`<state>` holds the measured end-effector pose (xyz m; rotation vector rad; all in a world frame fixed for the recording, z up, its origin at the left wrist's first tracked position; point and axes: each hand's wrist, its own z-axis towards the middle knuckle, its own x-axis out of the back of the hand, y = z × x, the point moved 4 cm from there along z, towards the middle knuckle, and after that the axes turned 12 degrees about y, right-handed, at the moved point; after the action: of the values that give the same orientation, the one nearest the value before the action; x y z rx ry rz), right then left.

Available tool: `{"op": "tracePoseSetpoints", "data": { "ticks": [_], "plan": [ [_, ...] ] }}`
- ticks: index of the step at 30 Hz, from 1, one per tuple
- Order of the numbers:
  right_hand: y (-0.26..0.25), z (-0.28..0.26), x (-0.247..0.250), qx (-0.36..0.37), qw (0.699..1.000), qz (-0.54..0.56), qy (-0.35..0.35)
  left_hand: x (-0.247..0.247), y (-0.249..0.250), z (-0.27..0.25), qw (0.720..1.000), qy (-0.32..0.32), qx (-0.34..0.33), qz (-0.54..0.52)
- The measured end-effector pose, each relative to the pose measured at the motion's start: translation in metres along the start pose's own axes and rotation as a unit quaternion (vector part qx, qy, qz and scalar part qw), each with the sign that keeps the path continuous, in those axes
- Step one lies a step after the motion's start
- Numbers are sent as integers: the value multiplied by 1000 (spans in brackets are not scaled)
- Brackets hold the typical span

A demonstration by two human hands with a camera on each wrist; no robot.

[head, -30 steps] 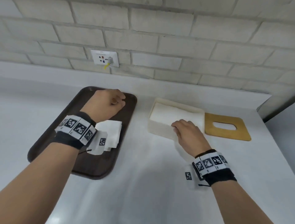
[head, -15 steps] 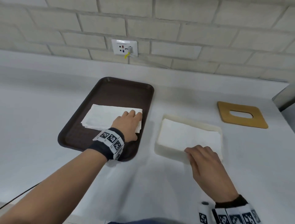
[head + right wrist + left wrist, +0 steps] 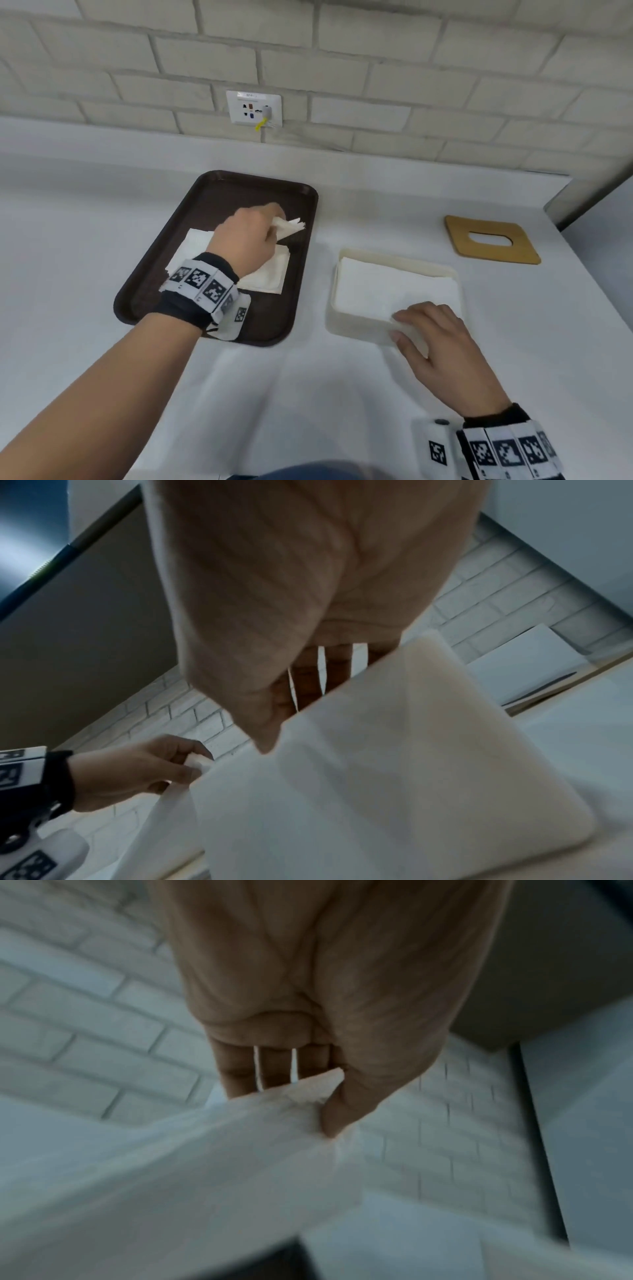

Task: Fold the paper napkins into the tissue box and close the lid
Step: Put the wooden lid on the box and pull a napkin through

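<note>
Pinching the corner of the top napkin (image 3: 287,228) between thumb and fingers (image 3: 277,1069), left hand (image 3: 248,236) curled around it and lifting it off the stack of napkins (image 3: 263,274) on the brown tray (image 3: 191,240). Resting at the near corner of the tissue box (image 3: 359,329), right hand (image 3: 442,349) with fingers (image 3: 407,318) loosely bent on the white napkins already laid inside (image 3: 383,291), thumb against the outside wall; whether a real grip or just a steadying touch, cannot tell. Sitting on the counter (image 3: 308,394) just right of the tray, box uncovered and already well filled. Lying flat near the far right of the counter, well apart from the box, wooden lid (image 3: 493,253) with its slot. Likely very light, soft and limp paper, prone to sagging, creasing and tearing, and to dragging a neighbouring sheet along. Best taken by a corner or edge with a gentle pinch, then supported at a second point for folding. Probably rigid and easy by comparison, the lid: a grasp on opposite edges should do, once the paper sits below the rim.
</note>
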<state>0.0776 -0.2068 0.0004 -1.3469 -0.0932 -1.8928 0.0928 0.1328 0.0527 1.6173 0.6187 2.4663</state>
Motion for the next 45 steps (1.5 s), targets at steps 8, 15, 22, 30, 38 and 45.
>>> {"op": "tracePoseSetpoints", "data": {
  "ticks": [8,15,22,30,38,45],
  "plan": [
    [-23,48,21,-177,923,326,105,84,72,5,945,77,-102,-302],
    [-9,58,16,-326,729,587,132,42,113,15,814,56,37,-576],
    [29,59,16,-337,778,529,30,2,121,6,783,14,132,-608],
    [54,80,34,-346,794,498,35,0,111,12,808,62,183,-557],
    [82,92,37,-250,951,178,-41,-52,99,-48,972,-90,101,-191],
    [67,85,29,-130,987,-23,-95,-59,106,-56,995,-84,45,-41]
  ]
}}
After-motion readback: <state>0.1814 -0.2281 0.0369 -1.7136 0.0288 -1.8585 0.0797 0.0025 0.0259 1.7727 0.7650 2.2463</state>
